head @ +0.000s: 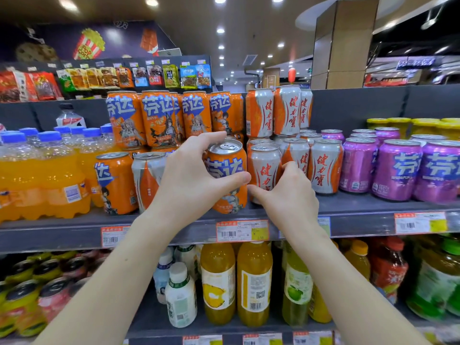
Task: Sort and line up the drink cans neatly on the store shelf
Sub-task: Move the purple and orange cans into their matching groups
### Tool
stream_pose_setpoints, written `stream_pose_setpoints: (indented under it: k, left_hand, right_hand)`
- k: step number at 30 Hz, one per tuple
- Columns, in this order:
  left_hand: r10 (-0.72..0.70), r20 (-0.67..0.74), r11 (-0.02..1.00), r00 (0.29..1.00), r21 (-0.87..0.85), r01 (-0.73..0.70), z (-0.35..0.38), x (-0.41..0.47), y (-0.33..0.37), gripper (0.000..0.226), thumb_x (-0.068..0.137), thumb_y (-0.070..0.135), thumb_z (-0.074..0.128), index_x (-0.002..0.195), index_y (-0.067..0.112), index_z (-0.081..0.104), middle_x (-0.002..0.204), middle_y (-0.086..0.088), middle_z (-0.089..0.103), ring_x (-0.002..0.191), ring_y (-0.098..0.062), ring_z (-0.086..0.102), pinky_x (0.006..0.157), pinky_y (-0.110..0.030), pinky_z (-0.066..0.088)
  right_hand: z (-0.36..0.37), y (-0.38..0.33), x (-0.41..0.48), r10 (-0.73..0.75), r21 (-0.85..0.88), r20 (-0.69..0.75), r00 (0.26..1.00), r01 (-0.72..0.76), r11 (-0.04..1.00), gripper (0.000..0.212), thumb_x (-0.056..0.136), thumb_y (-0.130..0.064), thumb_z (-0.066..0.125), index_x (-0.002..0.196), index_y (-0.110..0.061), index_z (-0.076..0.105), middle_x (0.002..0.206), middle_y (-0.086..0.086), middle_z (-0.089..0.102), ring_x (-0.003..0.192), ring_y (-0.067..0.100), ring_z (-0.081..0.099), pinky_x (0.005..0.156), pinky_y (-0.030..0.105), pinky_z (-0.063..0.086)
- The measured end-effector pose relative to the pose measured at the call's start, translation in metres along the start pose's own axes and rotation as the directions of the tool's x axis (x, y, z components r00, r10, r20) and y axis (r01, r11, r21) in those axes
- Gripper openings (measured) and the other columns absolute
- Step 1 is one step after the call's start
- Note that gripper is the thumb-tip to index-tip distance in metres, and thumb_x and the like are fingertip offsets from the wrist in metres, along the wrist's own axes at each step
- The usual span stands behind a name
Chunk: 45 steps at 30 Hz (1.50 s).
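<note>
The fingers (209, 140) of the left hand (189, 178) are curled round an orange can (225, 168) in the centre of the frame, forefinger over its rim and thumb across its label. The can leans slightly and sits at the front edge of the shelf (361, 202); whether it rests there or is lifted, I cannot tell. The right hand (291, 197) grips the neighbouring silver-and-orange can (265, 168) low down, thumb across its base and fingers wrapped round its right side. The two cans are touching or nearly so.

The job looks about half done. Right of centre, the silver cans (323, 165) stand grouped, and the purple cans (398, 168) beyond them form a tidy row. Left of centre, one stray silver can (146, 175) stands among the orange cans (114, 183), partly behind the left wrist, so it probably needs moving to its own kind. The held orange can likely belongs in that gap.
</note>
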State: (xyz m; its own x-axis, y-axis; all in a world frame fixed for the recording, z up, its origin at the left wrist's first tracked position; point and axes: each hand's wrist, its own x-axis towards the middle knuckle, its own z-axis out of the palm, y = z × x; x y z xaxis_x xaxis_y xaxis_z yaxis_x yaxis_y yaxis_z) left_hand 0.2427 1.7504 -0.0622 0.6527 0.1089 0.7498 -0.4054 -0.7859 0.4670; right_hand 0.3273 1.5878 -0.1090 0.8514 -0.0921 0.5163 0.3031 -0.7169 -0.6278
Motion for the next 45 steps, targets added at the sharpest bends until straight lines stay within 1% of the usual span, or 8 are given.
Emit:
stream_pose_setpoints:
  k: [8, 13, 18, 23, 28, 34, 37, 45]
  left_hand:
    - [0.012, -0.010, 0.997, 1.000, -0.074, -0.013, 0.013, 0.001, 0.006, 0.083, 0.068, 0.050, 0.090, 0.142, 0.034, 0.056, 0.130, 0.019, 0.063, 0.111, 0.006, 0.060, 0.083, -0.003, 0.048]
    - [-0.001, -0.011, 0.990, 1.000, -0.142, -0.001, 0.022, 0.003, 0.017, 0.085, 0.065, 0.052, 0.091, 0.140, 0.036, 0.056, 0.116, 0.020, 0.065, 0.106, 0.009, 0.062, 0.082, -0.010, 0.054]
    - [-0.005, -0.004, 0.983, 1.000, -0.184, 0.004, 0.031, 0.006, 0.029, 0.083, 0.064, 0.047, 0.094, 0.137, 0.036, 0.057, 0.108, 0.016, 0.066, 0.098, 0.006, 0.065, 0.077, -0.009, 0.053]
    - [-0.024, -0.039, 0.991, 0.999, -0.133, 0.018, 0.032, 0.003, 0.027, 0.081, 0.063, 0.046, 0.095, 0.135, 0.036, 0.058, 0.107, 0.027, 0.061, 0.107, 0.004, 0.061, 0.080, -0.003, 0.048]
    - [-0.087, -0.080, 0.987, 0.993, -0.142, 0.075, 0.020, -0.006, 0.017, 0.077, 0.065, 0.048, 0.094, 0.132, 0.039, 0.056, 0.108, 0.021, 0.063, 0.104, 0.014, 0.059, 0.085, -0.010, 0.052]
    - [0.094, -0.319, 0.987, 0.943, 0.156, -0.046, -0.016, -0.016, -0.014, 0.058, 0.084, 0.046, 0.082, 0.131, 0.022, 0.060, 0.124, 0.005, 0.061, 0.116, -0.012, 0.057, 0.098, -0.026, 0.047]
    - [0.075, -0.397, 0.936, 0.915, 0.343, 0.072, -0.045, -0.021, -0.049, 0.049, 0.086, 0.037, 0.079, 0.128, 0.018, 0.061, 0.121, -0.002, 0.060, 0.114, -0.022, 0.053, 0.096, -0.025, 0.038]
    - [-0.064, -0.164, 0.856, 0.984, 0.498, 0.139, -0.067, -0.025, -0.077, 0.068, 0.088, 0.055, 0.069, 0.146, 0.024, 0.051, 0.124, -0.001, 0.067, 0.119, -0.028, 0.048, 0.096, -0.041, 0.043]
  right_hand:
    - [-0.009, 0.013, 0.006, -0.035, 0.036, 0.082, 0.996, 0.032, 0.999, 0.081, 0.071, -0.065, 0.080, 0.127, -0.019, 0.044, 0.122, 0.001, 0.058, 0.112, 0.022, 0.060, 0.085, 0.042, 0.057]
    - [-0.025, 0.022, 0.007, -0.064, 0.202, 0.139, 0.988, 0.035, 0.979, 0.070, 0.081, -0.042, 0.079, 0.138, -0.019, 0.046, 0.126, 0.001, 0.053, 0.118, 0.022, 0.055, 0.099, 0.043, 0.052]
    - [-0.044, 0.016, -0.021, -0.323, 0.441, 0.081, 0.943, 0.257, 0.860, 0.056, 0.073, -0.039, 0.065, 0.127, -0.036, 0.049, 0.119, -0.015, 0.056, 0.116, 0.009, 0.054, 0.095, 0.027, 0.050]
    - [-0.033, 0.006, -0.033, -0.391, 0.468, 0.083, 0.917, 0.311, 0.828, 0.060, 0.075, -0.043, 0.083, 0.126, -0.040, 0.051, 0.119, -0.022, 0.058, 0.112, -0.007, 0.054, 0.086, 0.004, 0.044]
    - [-0.009, -0.017, -0.042, -0.255, 0.531, -0.002, 0.967, 0.217, 0.819, 0.049, 0.067, -0.039, 0.084, 0.110, -0.036, 0.062, 0.104, -0.017, 0.069, 0.093, 0.000, 0.066, 0.077, 0.020, 0.057]
    - [0.011, -0.038, -0.043, -0.172, 0.476, -0.049, 0.984, 0.174, 0.862, 0.054, 0.068, -0.055, 0.082, 0.114, -0.034, 0.062, 0.105, -0.015, 0.065, 0.094, 0.005, 0.065, 0.081, 0.035, 0.058]
    - [0.019, -0.043, -0.042, -0.129, 0.374, -0.067, 0.989, 0.145, 0.916, 0.062, 0.074, -0.055, 0.081, 0.126, -0.026, 0.062, 0.111, -0.009, 0.063, 0.102, 0.013, 0.063, 0.082, 0.034, 0.053]
    - [0.036, -0.051, -0.043, -0.048, 0.233, -0.039, 0.998, 0.056, 0.971, 0.048, 0.081, -0.050, 0.078, 0.116, -0.021, 0.061, 0.111, 0.001, 0.066, 0.105, 0.026, 0.063, 0.074, 0.033, 0.041]
